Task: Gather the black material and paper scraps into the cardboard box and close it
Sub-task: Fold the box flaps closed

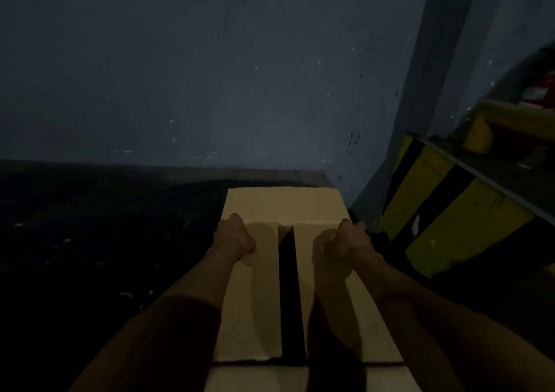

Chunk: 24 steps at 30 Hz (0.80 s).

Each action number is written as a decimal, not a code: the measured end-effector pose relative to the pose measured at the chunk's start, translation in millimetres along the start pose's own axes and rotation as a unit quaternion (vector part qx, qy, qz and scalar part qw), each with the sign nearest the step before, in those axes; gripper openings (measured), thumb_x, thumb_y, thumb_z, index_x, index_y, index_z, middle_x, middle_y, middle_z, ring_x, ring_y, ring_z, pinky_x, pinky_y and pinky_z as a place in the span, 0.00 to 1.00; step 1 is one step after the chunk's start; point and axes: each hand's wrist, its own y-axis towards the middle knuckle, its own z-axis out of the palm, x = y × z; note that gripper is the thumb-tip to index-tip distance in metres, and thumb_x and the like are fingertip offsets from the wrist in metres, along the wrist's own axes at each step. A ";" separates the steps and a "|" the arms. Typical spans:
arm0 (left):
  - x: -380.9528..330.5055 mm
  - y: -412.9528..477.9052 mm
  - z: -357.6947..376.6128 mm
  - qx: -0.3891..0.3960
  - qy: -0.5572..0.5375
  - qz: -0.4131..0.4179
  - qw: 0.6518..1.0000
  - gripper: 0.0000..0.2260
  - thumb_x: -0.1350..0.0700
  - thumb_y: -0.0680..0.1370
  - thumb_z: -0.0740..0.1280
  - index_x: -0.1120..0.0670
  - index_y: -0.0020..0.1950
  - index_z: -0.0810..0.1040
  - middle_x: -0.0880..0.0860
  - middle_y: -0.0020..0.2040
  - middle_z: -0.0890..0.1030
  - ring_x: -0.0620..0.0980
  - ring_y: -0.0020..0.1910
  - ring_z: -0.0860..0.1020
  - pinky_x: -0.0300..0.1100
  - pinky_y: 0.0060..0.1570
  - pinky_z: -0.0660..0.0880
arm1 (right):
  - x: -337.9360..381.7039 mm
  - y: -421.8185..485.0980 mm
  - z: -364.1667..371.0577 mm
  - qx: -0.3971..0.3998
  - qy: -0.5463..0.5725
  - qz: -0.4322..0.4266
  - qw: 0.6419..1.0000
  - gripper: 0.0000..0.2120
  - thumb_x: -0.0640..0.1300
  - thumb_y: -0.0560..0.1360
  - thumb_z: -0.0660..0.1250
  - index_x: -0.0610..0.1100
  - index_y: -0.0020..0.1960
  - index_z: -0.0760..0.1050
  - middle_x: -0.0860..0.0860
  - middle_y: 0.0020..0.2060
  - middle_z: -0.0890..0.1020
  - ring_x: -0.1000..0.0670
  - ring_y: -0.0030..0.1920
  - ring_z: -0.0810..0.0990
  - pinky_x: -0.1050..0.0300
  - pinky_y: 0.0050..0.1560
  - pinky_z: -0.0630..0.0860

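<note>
A tan cardboard box [282, 205] stands on the dark floor in front of me, against a grey wall. Its two long top flaps are folded down, with a narrow dark gap [289, 295] between them. My left hand [235, 237] grips the far end of the left flap near the box's left edge. At the right edge my right hand [345, 243] grips the far end of the right flap. The box's inside is hidden, so no black material or paper scraps show in it.
Dark floor [90, 241] with small pale specks spreads to the left. A grey wall [210, 76] rises just behind the box. At the right stands a yellow-and-black striped barrier [444, 208], close to the box's right side.
</note>
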 end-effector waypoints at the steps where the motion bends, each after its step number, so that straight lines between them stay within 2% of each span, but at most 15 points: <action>1: -3.3 12.3 -2.2 0.005 -0.024 -0.036 0.999 0.36 0.58 0.71 0.75 0.60 0.73 0.59 0.63 0.68 0.66 0.62 0.63 0.71 0.48 0.55 0.76 | 1.9 13.0 -2.6 -0.002 0.014 0.017 1.000 0.25 0.47 0.74 0.72 0.37 0.64 0.67 0.39 0.64 0.67 0.39 0.59 0.74 0.53 0.51 0.72; 3: -5.6 35.5 -8.6 0.024 -0.053 -0.089 0.994 0.42 0.58 0.69 0.77 0.64 0.75 0.55 0.65 0.67 0.68 0.63 0.63 0.72 0.49 0.53 0.76 | 2.6 37.4 -5.9 0.012 0.041 0.048 0.998 0.20 0.45 0.71 0.75 0.36 0.55 0.72 0.39 0.54 0.75 0.40 0.54 0.77 0.51 0.50 0.75; 4: -5.3 45.7 -12.0 0.047 -0.060 -0.110 0.991 0.39 0.58 0.69 0.77 0.65 0.73 0.60 0.67 0.62 0.74 0.62 0.58 0.76 0.49 0.50 0.77 | 2.1 47.8 -7.0 0.032 0.060 0.057 0.996 0.15 0.43 0.71 0.75 0.36 0.46 0.73 0.40 0.45 0.77 0.41 0.47 0.80 0.50 0.47 0.77; 5: -5.3 55.1 -13.6 0.079 -0.070 -0.125 0.987 0.28 0.59 0.70 0.76 0.65 0.66 0.70 0.66 0.51 0.80 0.59 0.48 0.80 0.49 0.45 0.79 | 1.8 57.0 -8.1 0.058 0.089 0.065 0.992 0.14 0.41 0.70 0.76 0.37 0.38 0.71 0.41 0.37 0.77 0.43 0.38 0.79 0.51 0.43 0.77; 6: -6.5 61.9 -14.8 0.121 -0.096 -0.145 0.977 0.13 0.62 0.71 0.74 0.64 0.53 0.78 0.63 0.37 0.81 0.55 0.35 0.80 0.48 0.38 0.78 | 0.7 65.3 -8.5 0.086 0.116 0.072 0.987 0.16 0.39 0.70 0.76 0.38 0.32 0.69 0.42 0.31 0.75 0.45 0.32 0.76 0.52 0.40 0.75; 7: -7.9 63.5 -16.9 0.153 -0.123 -0.165 0.967 0.03 0.66 0.73 0.72 0.63 0.42 0.78 0.59 0.29 0.78 0.51 0.27 0.74 0.44 0.31 0.76 | -0.6 71.6 -8.3 0.115 0.143 0.085 0.979 0.17 0.36 0.71 0.74 0.39 0.30 0.69 0.42 0.29 0.74 0.46 0.30 0.74 0.53 0.41 0.74; 9: -6.8 70.0 -16.4 0.193 -0.175 -0.195 0.946 0.10 0.71 0.73 0.69 0.60 0.34 0.76 0.56 0.30 0.76 0.47 0.23 0.71 0.38 0.25 0.72 | -3.5 81.7 -7.6 0.160 0.215 0.117 0.956 0.13 0.33 0.72 0.72 0.37 0.33 0.72 0.42 0.31 0.75 0.47 0.33 0.75 0.54 0.41 0.76; 11: -4.7 76.6 -15.6 0.206 -0.213 -0.217 0.930 0.08 0.71 0.72 0.70 0.61 0.36 0.77 0.56 0.34 0.77 0.47 0.26 0.74 0.37 0.27 0.75 | -5.2 87.0 -8.8 0.187 0.310 0.169 0.917 0.07 0.32 0.74 0.70 0.37 0.40 0.74 0.43 0.34 0.75 0.49 0.35 0.75 0.59 0.31 0.79; 13: -0.4 73.4 -15.2 0.194 -0.248 -0.230 0.921 0.08 0.71 0.70 0.72 0.62 0.44 0.78 0.57 0.36 0.79 0.48 0.31 0.77 0.41 0.31 0.79 | -10.1 84.3 -9.3 0.202 0.398 0.199 0.873 0.02 0.34 0.76 0.69 0.37 0.45 0.75 0.44 0.37 0.78 0.50 0.35 0.76 0.59 0.24 0.78; 15: 6.7 70.5 -13.5 0.170 -0.295 -0.219 0.914 0.15 0.70 0.68 0.73 0.63 0.53 0.76 0.59 0.39 0.81 0.50 0.34 0.79 0.44 0.31 0.80 | -17.5 79.7 -11.1 0.209 0.489 0.191 0.825 0.09 0.41 0.77 0.69 0.37 0.54 0.76 0.43 0.37 0.81 0.49 0.33 0.79 0.54 0.28 0.81; 17: 9.6 59.2 -17.4 0.163 -0.369 -0.199 0.893 0.16 0.66 0.71 0.72 0.63 0.57 0.74 0.59 0.43 0.82 0.52 0.40 0.80 0.44 0.36 0.79 | -27.2 78.7 -16.2 0.194 0.578 0.188 0.770 0.26 0.54 0.73 0.72 0.39 0.63 0.72 0.37 0.48 0.82 0.40 0.43 0.83 0.44 0.37 0.82; 19: 16.1 51.7 -21.3 0.168 -0.463 -0.191 0.849 0.15 0.59 0.75 0.68 0.61 0.61 0.73 0.61 0.50 0.81 0.57 0.48 0.80 0.48 0.46 0.78 | -34.3 77.8 -24.5 0.201 0.639 0.209 0.713 0.36 0.68 0.70 0.66 0.46 0.67 0.64 0.31 0.56 0.77 0.31 0.52 0.80 0.34 0.47 0.79; 21: 26.3 47.1 -25.2 0.143 -0.572 -0.201 0.782 0.17 0.55 0.78 0.62 0.58 0.65 0.69 0.65 0.55 0.79 0.62 0.54 0.79 0.54 0.54 0.75 | -38.7 75.7 -30.0 0.206 0.685 0.233 0.659 0.41 0.76 0.69 0.56 0.54 0.74 0.57 0.28 0.59 0.74 0.26 0.55 0.76 0.27 0.53 0.72; 22: 31.5 46.8 -25.9 0.131 -0.626 -0.204 0.741 0.18 0.53 0.79 0.59 0.57 0.67 0.67 0.67 0.56 0.78 0.65 0.55 0.78 0.57 0.55 0.74 | -40.0 72.3 -30.8 0.207 0.699 0.237 0.642 0.41 0.76 0.69 0.54 0.55 0.75 0.56 0.27 0.60 0.73 0.25 0.56 0.75 0.26 0.54 0.71; 24: 41.9 49.1 -23.8 0.120 -0.677 -0.214 0.694 0.24 0.45 0.79 0.57 0.56 0.71 0.64 0.68 0.58 0.77 0.66 0.56 0.78 0.60 0.57 0.73 | -42.0 66.4 -30.2 0.216 0.695 0.233 0.645 0.32 0.69 0.74 0.58 0.54 0.72 0.60 0.28 0.59 0.75 0.26 0.56 0.76 0.27 0.54 0.71</action>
